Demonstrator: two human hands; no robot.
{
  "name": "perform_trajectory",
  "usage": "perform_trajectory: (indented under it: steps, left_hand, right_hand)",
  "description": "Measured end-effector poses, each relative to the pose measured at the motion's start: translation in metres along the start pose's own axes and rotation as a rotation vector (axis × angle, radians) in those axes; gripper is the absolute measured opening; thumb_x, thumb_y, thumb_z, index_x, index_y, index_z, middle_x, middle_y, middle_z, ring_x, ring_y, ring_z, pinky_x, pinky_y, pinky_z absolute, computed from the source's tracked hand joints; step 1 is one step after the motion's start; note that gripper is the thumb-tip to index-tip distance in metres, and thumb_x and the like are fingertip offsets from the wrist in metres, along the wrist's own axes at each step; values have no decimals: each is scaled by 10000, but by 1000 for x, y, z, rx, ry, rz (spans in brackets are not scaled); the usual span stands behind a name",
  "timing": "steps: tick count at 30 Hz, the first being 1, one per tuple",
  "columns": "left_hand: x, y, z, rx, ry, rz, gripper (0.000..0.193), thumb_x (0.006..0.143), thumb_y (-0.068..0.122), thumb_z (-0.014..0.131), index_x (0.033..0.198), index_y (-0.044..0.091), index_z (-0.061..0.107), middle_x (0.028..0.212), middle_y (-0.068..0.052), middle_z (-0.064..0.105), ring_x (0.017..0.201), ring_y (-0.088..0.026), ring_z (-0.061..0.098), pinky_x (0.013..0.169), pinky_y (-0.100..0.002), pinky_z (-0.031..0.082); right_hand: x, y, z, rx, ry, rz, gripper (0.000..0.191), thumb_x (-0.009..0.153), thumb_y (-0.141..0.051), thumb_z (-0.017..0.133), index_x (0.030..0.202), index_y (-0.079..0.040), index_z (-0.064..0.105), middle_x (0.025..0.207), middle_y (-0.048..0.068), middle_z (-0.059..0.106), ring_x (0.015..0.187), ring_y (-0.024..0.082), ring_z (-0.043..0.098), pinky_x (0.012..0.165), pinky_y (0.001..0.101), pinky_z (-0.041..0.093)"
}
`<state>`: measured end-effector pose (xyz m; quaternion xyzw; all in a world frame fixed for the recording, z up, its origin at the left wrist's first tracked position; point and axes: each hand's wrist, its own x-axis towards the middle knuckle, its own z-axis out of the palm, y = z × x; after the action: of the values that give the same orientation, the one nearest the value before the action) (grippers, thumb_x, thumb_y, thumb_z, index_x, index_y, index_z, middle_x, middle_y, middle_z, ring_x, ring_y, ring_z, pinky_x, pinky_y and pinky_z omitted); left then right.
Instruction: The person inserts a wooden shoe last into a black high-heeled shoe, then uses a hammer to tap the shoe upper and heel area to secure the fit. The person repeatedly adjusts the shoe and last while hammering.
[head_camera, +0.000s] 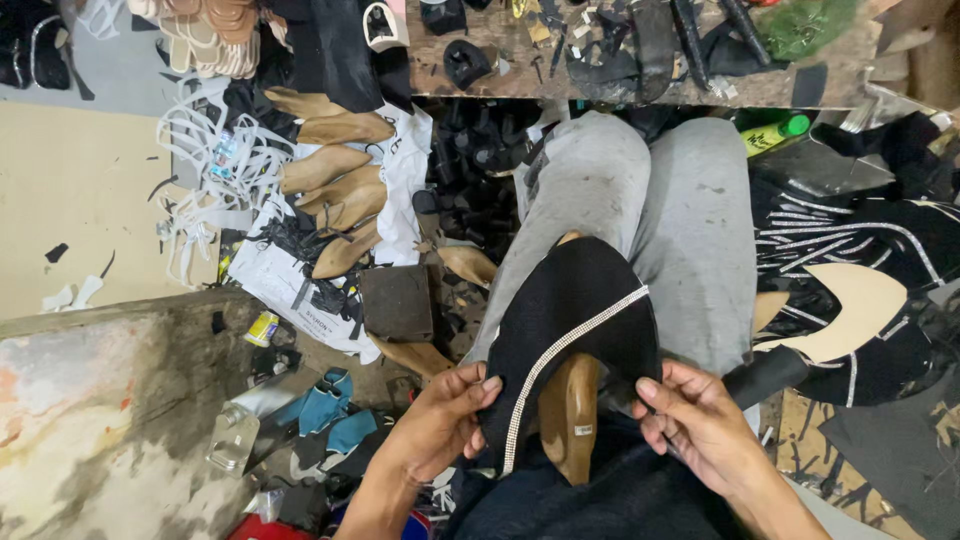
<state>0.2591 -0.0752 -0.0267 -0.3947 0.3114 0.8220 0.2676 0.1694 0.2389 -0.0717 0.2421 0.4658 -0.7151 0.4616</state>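
On the lap: black shoe upper (575, 300) stretched over a wooden last (568, 405), steadied against grey-trousered knees.
Left hand (440, 425): fingers pinched on the rhinestone-trimmed edge.
Right hand (700, 420): fingers gripping the opposite edge, pulling it taut.

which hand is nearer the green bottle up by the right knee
Right. The right hand grips the black shoe upper directly below the green bottle; the left hand holds its other edge, farther away.
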Motion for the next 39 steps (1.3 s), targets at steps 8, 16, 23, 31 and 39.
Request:
perform_trajectory:
  steps: [8, 16, 23, 31, 39]
  left_hand:
    - [15, -9, 12, 151, 65, 170, 101, 957, 116, 694, 940, 34, 638, 692, -29, 682, 515, -103, 609, 469, -253, 475]
    - [27, -23, 4, 113, 135, 269, 166, 970, 132, 685, 853, 38, 616, 686, -25, 655, 484, -114, 583, 439, -260, 470]
    - [45, -33, 2, 145, 185, 493, 191, 1022, 98, 665, 847, 23, 659, 798, 11, 663, 682, -54, 573, 654, -211, 473]
    - [51, -35, 12, 212, 284, 533, 137, 969, 26, 667, 834, 10, 654, 809, -15, 696, 780, -70, 624, 789, -243, 516]
    - [50, -27, 23, 12, 46, 537, 82, 972, -8, 667, 896, 12, 649, 856, -20, 688, 787, -71, 617, 764, -238, 495]
  right_hand:
    - [12, 5, 2, 20, 107, -4, 108, 896, -133, 712, 923, -33, 681, 737, 48, 665, 539, 120, 602, 458, 262, 472]
    - [22, 5, 13, 94, 113, -47, 142, 915, -167, 715, 847, -85, 623, 707, 58, 650, 477, 125, 571, 420, 252, 437]
    - [41, 6, 26, 158, 59, -105, 95, 945, -155, 677, 888, -86, 644, 740, 74, 669, 593, 164, 636, 534, 299, 497]
    - [57, 15, 28, 283, -100, -213, 44, 997, -67, 630, 965, -93, 616, 951, 33, 686, 896, 156, 660, 848, 374, 560]
    - [34, 3, 38, 330, -240, -304, 66, 1010, -12, 584, 991, -75, 586, 1022, 55, 675, 968, 173, 659, 880, 357, 543]
